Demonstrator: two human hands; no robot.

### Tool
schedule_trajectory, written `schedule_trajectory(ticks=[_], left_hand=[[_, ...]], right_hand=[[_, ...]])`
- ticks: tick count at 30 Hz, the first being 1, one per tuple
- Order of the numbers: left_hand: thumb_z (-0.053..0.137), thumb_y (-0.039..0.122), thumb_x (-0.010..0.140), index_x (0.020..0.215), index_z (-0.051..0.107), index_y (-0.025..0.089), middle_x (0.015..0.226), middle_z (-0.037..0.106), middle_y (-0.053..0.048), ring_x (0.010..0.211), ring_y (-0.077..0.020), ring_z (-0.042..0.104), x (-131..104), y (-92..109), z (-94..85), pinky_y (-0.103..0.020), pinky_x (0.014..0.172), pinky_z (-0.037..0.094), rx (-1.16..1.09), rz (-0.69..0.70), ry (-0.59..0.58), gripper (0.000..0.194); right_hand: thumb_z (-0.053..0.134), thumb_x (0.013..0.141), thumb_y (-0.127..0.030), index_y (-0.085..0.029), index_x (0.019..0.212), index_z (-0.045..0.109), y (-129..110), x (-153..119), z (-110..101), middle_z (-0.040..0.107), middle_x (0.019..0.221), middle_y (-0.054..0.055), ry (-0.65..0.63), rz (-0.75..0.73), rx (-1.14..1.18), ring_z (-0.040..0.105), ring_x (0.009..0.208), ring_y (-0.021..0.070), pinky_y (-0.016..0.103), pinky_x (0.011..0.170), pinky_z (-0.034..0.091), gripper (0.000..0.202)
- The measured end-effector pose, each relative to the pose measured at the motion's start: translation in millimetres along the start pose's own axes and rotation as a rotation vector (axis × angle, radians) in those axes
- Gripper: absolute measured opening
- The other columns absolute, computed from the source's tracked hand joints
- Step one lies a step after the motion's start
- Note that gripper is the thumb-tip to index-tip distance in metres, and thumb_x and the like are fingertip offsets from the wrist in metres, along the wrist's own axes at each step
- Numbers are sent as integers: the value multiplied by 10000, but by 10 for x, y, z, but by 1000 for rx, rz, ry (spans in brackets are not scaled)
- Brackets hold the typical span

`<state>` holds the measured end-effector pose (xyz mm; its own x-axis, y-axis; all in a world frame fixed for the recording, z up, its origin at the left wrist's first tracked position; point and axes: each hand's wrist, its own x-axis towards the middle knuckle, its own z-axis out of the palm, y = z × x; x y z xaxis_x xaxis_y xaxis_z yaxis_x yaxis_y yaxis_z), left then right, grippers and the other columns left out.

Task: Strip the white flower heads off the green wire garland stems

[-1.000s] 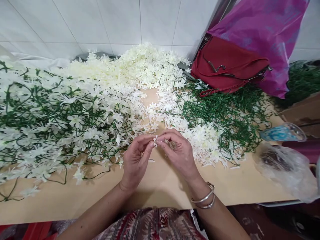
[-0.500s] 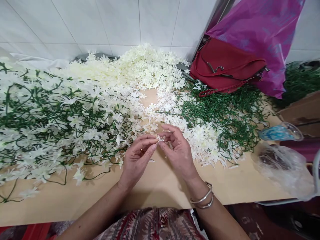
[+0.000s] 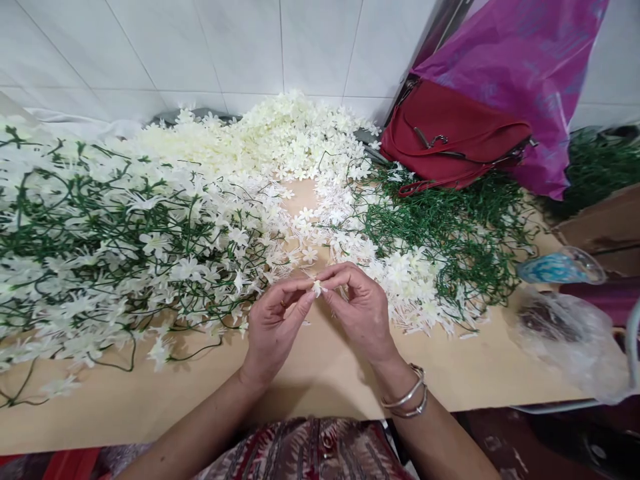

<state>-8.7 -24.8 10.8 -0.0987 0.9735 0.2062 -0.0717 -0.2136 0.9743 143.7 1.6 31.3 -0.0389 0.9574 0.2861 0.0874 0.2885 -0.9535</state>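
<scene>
Between the fingertips of both hands is a small white artificial flower (image 3: 317,287), held just above the table (image 3: 325,373). My left hand (image 3: 279,327) pinches it from the left with thumb and fingers. From the right, my right hand (image 3: 359,310) grips it the same way, its fingertips nearly meeting the left ones. Part of the flower is hidden by the fingers. Beyond the hands lie loose white petal pieces (image 3: 353,247). To the left spreads a big heap of white flowers on green stems (image 3: 165,243).
A pale cream blossom pile (image 3: 295,130) lies along the tiled wall. Green plastic stems (image 3: 415,217) lie at the right, below a red handbag (image 3: 453,133) and a purple bag (image 3: 530,73). Near the right edge are a blue-patterned cup (image 3: 560,267) and a clear plastic bag (image 3: 570,340).
The right fingers have curled in closer to the left fingertips. The flower has turned, and its white petals now show toward me.
</scene>
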Motion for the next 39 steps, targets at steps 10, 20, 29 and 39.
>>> schedule_trajectory(ticks=[10, 20, 29, 39], left_hand=[[718, 325, 978, 1073, 798, 247, 977, 806, -44, 877, -190, 736, -28, -115, -35, -291, 812, 575, 200, -18, 22, 146], [713, 344, 985, 1053, 766, 202, 945, 793, -46, 875, -166, 726, 0, -34, 1, -263, 827, 571, 65, -79, 23, 166], [712, 321, 983, 1067, 761, 190, 946, 803, -44, 874, -165, 746, -8, -66, 32, -254, 825, 598, 3, -125, 34, 163], [618, 252, 1033, 1376, 679, 218, 1282, 767, -116, 952, -195, 796, -43, -32, 43, -338, 928, 641, 270, 53, -169, 351]], right_hand=[[720, 897, -166, -259, 797, 678, 46, 7, -25, 716, 891, 18, -41, -50, -56, 675, 870, 200, 357, 832, 537, 143], [730, 921, -141, -271, 922, 771, 61, 1, -17, 699, 883, 10, -48, -70, -20, 661, 868, 186, 325, 793, 517, 137], [704, 949, -169, -259, 911, 763, 63, 9, -1, 701, 935, 26, -58, -23, -7, 667, 916, 192, 331, 847, 530, 114], [658, 993, -277, -239, 958, 664, 160, -22, 26, 729, 1084, 54, 84, 100, 89, 682, 1030, 212, 363, 927, 526, 51]])
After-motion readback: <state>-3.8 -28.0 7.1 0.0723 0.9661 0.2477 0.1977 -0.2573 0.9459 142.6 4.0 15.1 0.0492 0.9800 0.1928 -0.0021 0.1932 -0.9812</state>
